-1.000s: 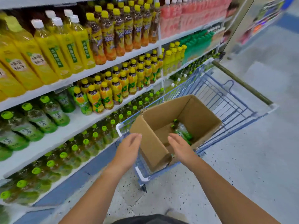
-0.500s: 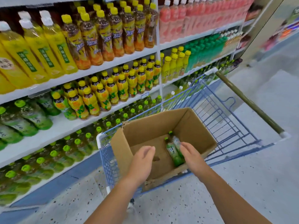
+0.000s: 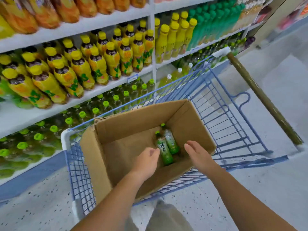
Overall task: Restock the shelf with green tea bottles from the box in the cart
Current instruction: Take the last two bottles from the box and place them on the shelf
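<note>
Both hands have dropped into the box (image 3: 191, 117) since a second ago: the left hand (image 3: 146, 162) now touches the nearer of two green tea bottles (image 3: 164, 151), loosely curled, not yet gripping, while the right hand (image 3: 197, 153) hovers open at its three o'clock. Those bottles lie flat against the box's right wall in the cart (image 3: 233, 105), so I judge the pickup imminent; the green-capped shelf row (image 3: 53, 130) waits at nine o'clock.

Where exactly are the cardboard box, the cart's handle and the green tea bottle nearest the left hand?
cardboard box (image 3: 195, 124): head view, on its inner far-right wall.
cart's handle (image 3: 263, 99): head view, midway along the brownish bar.
green tea bottle (image 3: 164, 151): head view, on its label, mid-body.
</note>
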`<state>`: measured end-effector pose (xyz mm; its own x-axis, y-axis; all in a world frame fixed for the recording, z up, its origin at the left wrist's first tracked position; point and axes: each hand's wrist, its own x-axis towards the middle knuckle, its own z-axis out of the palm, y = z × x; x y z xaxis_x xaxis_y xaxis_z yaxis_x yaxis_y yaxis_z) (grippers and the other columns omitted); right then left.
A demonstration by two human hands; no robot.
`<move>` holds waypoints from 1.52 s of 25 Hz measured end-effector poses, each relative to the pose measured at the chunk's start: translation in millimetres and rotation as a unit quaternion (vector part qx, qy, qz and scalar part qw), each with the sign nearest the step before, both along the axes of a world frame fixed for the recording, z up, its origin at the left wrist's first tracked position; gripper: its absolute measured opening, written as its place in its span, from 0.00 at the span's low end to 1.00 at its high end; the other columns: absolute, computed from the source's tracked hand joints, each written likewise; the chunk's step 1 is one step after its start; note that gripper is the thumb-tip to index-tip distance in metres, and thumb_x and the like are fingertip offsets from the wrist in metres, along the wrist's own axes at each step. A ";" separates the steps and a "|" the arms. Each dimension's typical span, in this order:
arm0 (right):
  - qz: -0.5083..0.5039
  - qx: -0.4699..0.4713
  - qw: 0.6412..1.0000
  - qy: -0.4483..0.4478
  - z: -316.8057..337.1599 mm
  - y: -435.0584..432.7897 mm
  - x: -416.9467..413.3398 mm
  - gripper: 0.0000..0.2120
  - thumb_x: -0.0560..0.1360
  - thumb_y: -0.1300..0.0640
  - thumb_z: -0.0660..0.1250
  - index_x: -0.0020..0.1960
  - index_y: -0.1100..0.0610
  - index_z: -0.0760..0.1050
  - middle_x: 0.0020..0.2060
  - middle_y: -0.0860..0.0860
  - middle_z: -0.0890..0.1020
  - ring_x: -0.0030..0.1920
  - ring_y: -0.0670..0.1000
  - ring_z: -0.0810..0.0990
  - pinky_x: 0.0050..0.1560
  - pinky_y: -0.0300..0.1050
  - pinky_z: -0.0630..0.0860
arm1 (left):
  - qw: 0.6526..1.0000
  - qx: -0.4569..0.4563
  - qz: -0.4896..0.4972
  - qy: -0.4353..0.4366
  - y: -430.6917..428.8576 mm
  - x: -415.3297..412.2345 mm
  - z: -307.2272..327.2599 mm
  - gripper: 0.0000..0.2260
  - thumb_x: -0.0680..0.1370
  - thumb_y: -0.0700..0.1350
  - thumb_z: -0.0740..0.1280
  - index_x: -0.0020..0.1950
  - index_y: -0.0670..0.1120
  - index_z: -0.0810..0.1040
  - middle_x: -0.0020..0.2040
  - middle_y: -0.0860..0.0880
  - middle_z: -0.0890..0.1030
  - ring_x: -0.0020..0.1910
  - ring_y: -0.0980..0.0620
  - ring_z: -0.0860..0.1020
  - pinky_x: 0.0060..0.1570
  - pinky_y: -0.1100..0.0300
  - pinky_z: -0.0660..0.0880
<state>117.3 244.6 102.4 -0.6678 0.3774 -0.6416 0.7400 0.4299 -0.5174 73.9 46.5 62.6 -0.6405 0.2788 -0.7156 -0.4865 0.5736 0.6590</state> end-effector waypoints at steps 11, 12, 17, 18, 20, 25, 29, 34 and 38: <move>0.208 0.049 0.959 -0.186 -203.7 85.8 -108.6 0.29 0.84 0.44 0.55 0.77 0.61 0.60 0.73 0.57 0.69 0.71 0.58 0.69 0.67 0.47 0.66 | 0.987 -0.094 -0.022 -0.128 93.9 -37.9 -222.7 0.13 0.83 0.53 0.60 0.61 0.45 0.75 0.58 0.42 0.80 0.57 0.42 0.78 0.59 0.56 0.73; 0.219 0.055 0.955 -0.193 -221.1 87.5 -116.2 0.27 0.84 0.46 0.55 0.76 0.62 0.63 0.72 0.59 0.71 0.70 0.59 0.70 0.66 0.47 0.67 | 0.987 -0.095 -0.029 -0.130 100.2 -39.9 -237.6 0.09 0.83 0.50 0.61 0.57 0.46 0.74 0.55 0.43 0.80 0.56 0.43 0.78 0.55 0.59 0.72; 0.255 0.090 0.940 -0.210 -296.5 89.3 -121.3 0.17 0.83 0.51 0.59 0.61 0.62 0.76 0.55 0.60 0.81 0.54 0.60 0.80 0.51 0.47 0.75 | 0.988 -0.097 0.044 -0.109 129.0 -44.1 -293.8 0.12 0.77 0.49 0.72 0.58 0.47 0.78 0.57 0.46 0.83 0.55 0.47 0.81 0.55 0.57 0.77; 0.259 0.097 0.941 -0.195 -308.9 89.8 -119.8 0.15 0.82 0.51 0.61 0.58 0.62 0.76 0.54 0.60 0.82 0.52 0.59 0.81 0.48 0.45 0.74 | 0.988 -0.094 0.064 -0.105 134.5 -43.7 -303.1 0.11 0.75 0.49 0.73 0.56 0.49 0.80 0.56 0.48 0.84 0.51 0.50 0.82 0.53 0.58 0.77; 0.265 0.111 0.943 -0.171 -329.7 90.3 -120.9 0.15 0.79 0.50 0.65 0.56 0.61 0.77 0.54 0.59 0.83 0.54 0.60 0.82 0.45 0.42 0.71 | 0.984 -0.096 0.113 -0.097 142.8 -43.5 -315.5 0.08 0.71 0.48 0.76 0.45 0.51 0.79 0.48 0.52 0.85 0.44 0.53 0.81 0.47 0.60 0.78; 0.245 0.093 0.950 -0.171 -354.0 91.6 -132.7 0.21 0.72 0.46 0.74 0.58 0.58 0.80 0.55 0.56 0.83 0.55 0.56 0.82 0.46 0.39 0.72 | 0.978 -0.089 0.161 -0.095 142.0 -42.2 -325.0 0.11 0.70 0.44 0.78 0.40 0.53 0.77 0.38 0.57 0.81 0.37 0.59 0.79 0.37 0.65 0.75; 0.175 0.038 0.966 -0.186 -360.1 88.2 -136.9 0.19 0.65 0.49 0.78 0.52 0.56 0.83 0.48 0.52 0.85 0.47 0.52 0.83 0.45 0.40 0.75 | 0.981 -0.117 0.114 -0.107 127.8 -52.6 -321.1 0.14 0.67 0.48 0.79 0.50 0.50 0.82 0.47 0.51 0.85 0.47 0.51 0.84 0.51 0.56 0.81; 0.050 -0.040 0.982 -0.178 -365.5 77.3 -137.5 0.26 0.52 0.51 0.75 0.49 0.57 0.82 0.45 0.55 0.86 0.44 0.55 0.85 0.51 0.52 0.83 | 0.981 -0.122 0.052 -0.141 98.0 -64.7 -313.3 0.12 0.67 0.48 0.80 0.44 0.52 0.79 0.52 0.51 0.85 0.52 0.50 0.82 0.57 0.56 0.79; 0.066 -0.009 0.978 -0.196 -345.6 71.2 -131.6 0.28 0.51 0.55 0.74 0.51 0.57 0.77 0.46 0.56 0.83 0.45 0.57 0.82 0.46 0.50 0.82 | 0.980 -0.133 0.051 -0.138 76.0 -62.7 -302.0 0.13 0.66 0.50 0.80 0.44 0.53 0.78 0.50 0.51 0.84 0.48 0.51 0.82 0.51 0.59 0.78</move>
<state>-14.2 315.8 -243.2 -0.4118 0.2899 -0.8639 0.8213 0.5289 -0.2140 11.1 122.5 -239.5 -0.4268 0.0035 -0.9043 -0.6890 0.6465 0.3277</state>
